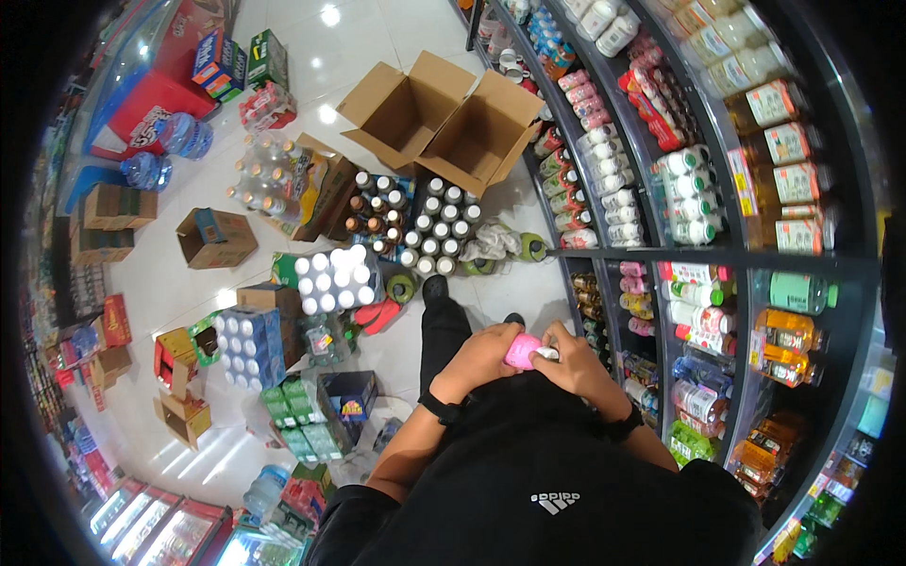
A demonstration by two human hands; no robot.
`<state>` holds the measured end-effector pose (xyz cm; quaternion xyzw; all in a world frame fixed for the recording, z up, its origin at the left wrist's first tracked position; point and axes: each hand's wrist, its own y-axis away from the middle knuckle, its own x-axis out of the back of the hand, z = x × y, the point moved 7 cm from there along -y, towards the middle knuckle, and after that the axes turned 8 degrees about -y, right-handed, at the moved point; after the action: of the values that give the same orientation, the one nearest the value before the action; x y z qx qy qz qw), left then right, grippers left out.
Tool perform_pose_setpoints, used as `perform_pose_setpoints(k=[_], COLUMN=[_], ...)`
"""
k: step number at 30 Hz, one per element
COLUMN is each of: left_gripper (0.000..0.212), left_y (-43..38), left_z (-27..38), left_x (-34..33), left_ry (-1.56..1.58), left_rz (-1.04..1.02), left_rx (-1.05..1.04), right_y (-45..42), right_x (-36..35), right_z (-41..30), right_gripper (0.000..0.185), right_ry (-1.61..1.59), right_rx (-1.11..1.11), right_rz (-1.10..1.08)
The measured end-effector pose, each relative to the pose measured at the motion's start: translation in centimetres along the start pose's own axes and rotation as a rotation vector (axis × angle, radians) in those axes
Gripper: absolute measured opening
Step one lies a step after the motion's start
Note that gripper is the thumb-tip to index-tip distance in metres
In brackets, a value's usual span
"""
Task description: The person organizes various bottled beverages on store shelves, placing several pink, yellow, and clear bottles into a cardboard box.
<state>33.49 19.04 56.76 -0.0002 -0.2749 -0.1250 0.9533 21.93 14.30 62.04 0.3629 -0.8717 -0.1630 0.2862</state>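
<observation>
My left hand (477,359) is closed around a small pink bottle (522,351) in front of my waist. From the other side, my right hand (575,359) grips the bottle's white cap end (546,353) between thumb and fingers. Whether the cap is loose cannot be told. Beyond my feet stand dark bottles with white caps (440,230), and beside them bottles with brown and dark caps (375,212). A shrink-wrapped pack with white tops (336,279) is to the left of my legs.
Two open cardboard boxes (403,113) (481,134) lie ahead. Black drink shelves (651,256) run along the right. Packs of white-topped cans (249,347), green cartons (304,421), a red pair of slippers (377,316) and large water bottles (185,136) sit on the floor to the left.
</observation>
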Motion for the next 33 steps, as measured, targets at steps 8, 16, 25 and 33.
perform_pose_setpoints(k=[8,16,25,33], left_gripper=[0.056,0.054,0.058,0.055], left_y=[-2.1,0.2,3.9,-2.5], left_z=[-7.4,-15.0,-20.3,-23.6], left_x=[3.4,4.5,0.7,-1.8], left_ry=[0.029,0.022,0.189,0.144], left_rz=[-0.059,-0.034,0.021,0.082], left_rx=[0.086,0.345,0.88,0.883], right_y=[-8.2,-19.9,-36.3,-37.7], right_x=[-2.5,-4.5,-5.8,-9.5], right_z=[-0.4,11.0,25.9,26.0], right_gripper=[0.028,0.054,0.066,0.051], right_ry=[-0.062,-0.569,-0.679,-0.836], right_rx=[-0.21,-0.507,-0.529,-0.577], right_rz=[0.087,0.014,0.206,-0.063])
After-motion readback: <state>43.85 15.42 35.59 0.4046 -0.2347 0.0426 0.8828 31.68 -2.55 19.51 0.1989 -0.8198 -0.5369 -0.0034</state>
